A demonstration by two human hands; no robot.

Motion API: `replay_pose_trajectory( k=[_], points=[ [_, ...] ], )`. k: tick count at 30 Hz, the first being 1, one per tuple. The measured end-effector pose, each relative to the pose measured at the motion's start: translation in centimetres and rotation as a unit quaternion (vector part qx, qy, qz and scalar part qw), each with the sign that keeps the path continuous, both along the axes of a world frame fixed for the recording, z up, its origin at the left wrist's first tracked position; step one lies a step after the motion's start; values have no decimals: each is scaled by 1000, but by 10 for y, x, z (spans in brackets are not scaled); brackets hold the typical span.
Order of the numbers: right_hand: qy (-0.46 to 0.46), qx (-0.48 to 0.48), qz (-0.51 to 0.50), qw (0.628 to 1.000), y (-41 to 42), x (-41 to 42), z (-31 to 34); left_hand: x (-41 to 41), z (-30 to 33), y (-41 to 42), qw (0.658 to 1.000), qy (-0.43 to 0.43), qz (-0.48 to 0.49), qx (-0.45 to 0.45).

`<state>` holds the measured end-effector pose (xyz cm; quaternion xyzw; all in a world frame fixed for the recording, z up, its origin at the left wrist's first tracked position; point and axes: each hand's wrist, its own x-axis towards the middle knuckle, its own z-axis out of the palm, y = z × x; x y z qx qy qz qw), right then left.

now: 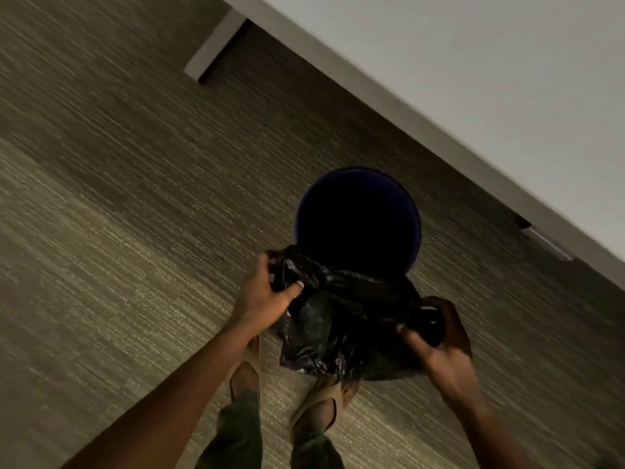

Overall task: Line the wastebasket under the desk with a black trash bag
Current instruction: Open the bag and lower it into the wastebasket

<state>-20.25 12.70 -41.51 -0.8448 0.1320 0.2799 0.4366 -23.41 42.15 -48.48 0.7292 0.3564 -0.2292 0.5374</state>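
A round dark-blue wastebasket stands on the carpet beside the desk edge, its inside black and unreadable. A crumpled black trash bag hangs in front of the basket's near rim, stretched between both hands. My left hand grips the bag's left edge, thumb pressed into the plastic. My right hand holds the bag's right edge with curled fingers. The near part of the basket's rim is hidden behind the bag.
A pale desk top runs diagonally across the upper right, with a grey desk leg at the top. Striped brown carpet covers the floor. My two feet in tan shoes stand just below the bag.
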Motion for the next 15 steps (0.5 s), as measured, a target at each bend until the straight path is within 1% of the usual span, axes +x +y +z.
replay_pose_trajectory(
  k=[2, 3, 5, 8, 11, 13, 14, 15],
  points=[
    [-5, 23, -44, 999, -1, 24, -13, 12, -6, 9, 999, -11, 25, -30],
    [-17, 26, -72, 997, -1, 38, -22, 20, -13, 15, 999, -26, 37, -31],
    [-41, 18, -129, 991, 1, 71, -39, 41, -29, 26, 997, -59, 45, -21],
    [-51, 9, -154, 987, 1, 114, -72, 81, -48, 33, 993, -113, 21, 15],
    [-60, -5, -123, 991, -2, 145, -103, 113, -73, 43, 995, -88, 6, 45],
    [-69, -32, -73, 994, -3, 163, -117, 127, -91, 49, 996, -81, 14, 26],
    [-75, -47, -47, 995, -2, 170, -122, 134, -98, 50, 996, -78, 7, 35],
    [-83, -47, -35, 995, -1, 176, -127, 140, -103, 50, 995, -75, -8, 62]
  ],
)
